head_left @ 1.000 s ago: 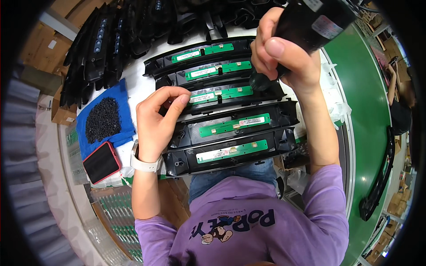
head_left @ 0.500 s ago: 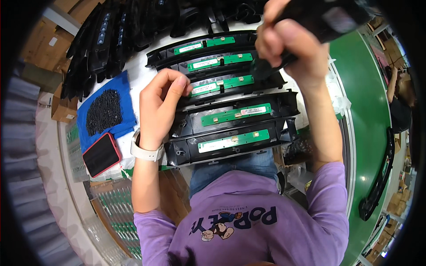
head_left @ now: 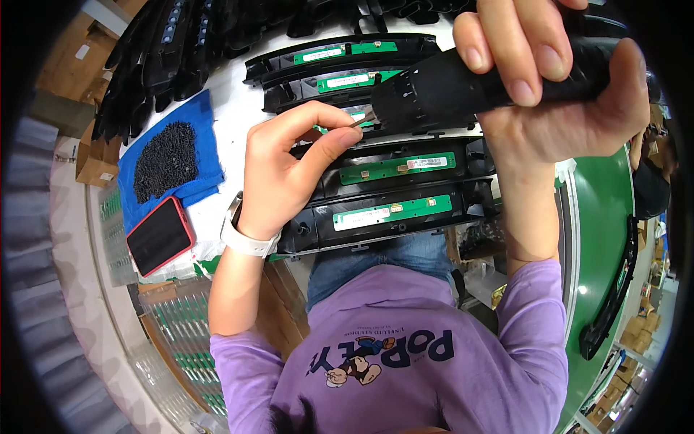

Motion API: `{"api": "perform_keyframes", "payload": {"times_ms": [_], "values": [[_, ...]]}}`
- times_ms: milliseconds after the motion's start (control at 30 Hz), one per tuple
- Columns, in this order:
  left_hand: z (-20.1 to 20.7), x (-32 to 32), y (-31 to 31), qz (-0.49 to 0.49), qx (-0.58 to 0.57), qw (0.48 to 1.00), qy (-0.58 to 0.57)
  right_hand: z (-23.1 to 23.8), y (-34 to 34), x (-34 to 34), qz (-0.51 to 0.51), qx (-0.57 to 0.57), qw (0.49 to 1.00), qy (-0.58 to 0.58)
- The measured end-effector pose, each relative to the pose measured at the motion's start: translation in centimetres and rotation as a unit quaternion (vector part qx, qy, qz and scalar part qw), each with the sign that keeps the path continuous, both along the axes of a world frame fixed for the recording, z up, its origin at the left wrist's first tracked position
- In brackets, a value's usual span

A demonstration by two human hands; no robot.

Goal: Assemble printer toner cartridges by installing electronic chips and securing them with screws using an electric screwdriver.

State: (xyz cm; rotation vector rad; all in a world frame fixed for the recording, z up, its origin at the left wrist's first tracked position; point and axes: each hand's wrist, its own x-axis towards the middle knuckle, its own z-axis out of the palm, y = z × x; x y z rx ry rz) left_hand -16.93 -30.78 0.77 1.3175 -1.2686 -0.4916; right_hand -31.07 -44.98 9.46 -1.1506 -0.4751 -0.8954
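Note:
My right hand [head_left: 535, 79] is wrapped round a black electric screwdriver [head_left: 437, 94], held nearly level above the work with its bit pointing left. My left hand [head_left: 285, 163] pinches thumb and forefinger together right at the bit's tip; whatever small thing may be between them is hidden. Beneath both hands lies a row of long black plastic housings [head_left: 322, 230], each carrying a narrow green circuit board [head_left: 416, 212] with a white label and small connectors. The screwdriver and hands partly cover the middle housing.
Left of the housings, a blue cloth [head_left: 207, 166] bears a heap of small black screws [head_left: 168, 163]. A red-edged phone [head_left: 160, 237] lies below it. More black plastic parts [head_left: 155, 65] are piled along the back. Another person [head_left: 653, 184] is at the far right, beyond a green surface [head_left: 600, 239].
My right hand has lowered the screwdriver and swung its bit round to my left fingertips. My left hand has shifted right and closed into a tighter pinch.

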Motion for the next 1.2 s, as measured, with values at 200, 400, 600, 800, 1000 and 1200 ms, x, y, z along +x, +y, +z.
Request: {"api": "perform_keyframes", "payload": {"times_ms": [200,400,600,800,1000,1200], "values": [[0.6,0.3,0.5,-0.006,0.047,0.999,-0.011,-0.5,0.1,0.1,0.017,0.017,1.000,0.016],[0.4,-0.1,0.1,0.021,0.020,0.999,-0.018,-1.0,-0.1,-0.5,0.030,0.035,0.999,0.027],[0.4,-0.5,-0.4,-0.027,-0.048,0.998,0.018,-0.9,-0.8,-1.3,0.035,0.039,0.998,0.036],[1.2,-0.1,0.0,-0.138,-0.036,0.919,-0.367,-1.6,-1.5,-3.7,0.026,-0.137,0.980,0.140],[0.9,-0.4,0.3,-0.159,0.052,0.896,-0.411,-2.9,-0.9,-3.5,-0.034,-0.120,0.982,0.142],[0.7,-0.6,0.2,-0.150,0.050,0.898,-0.412,-3.0,-1.4,-3.3,-0.018,-0.136,0.978,0.158]]}}
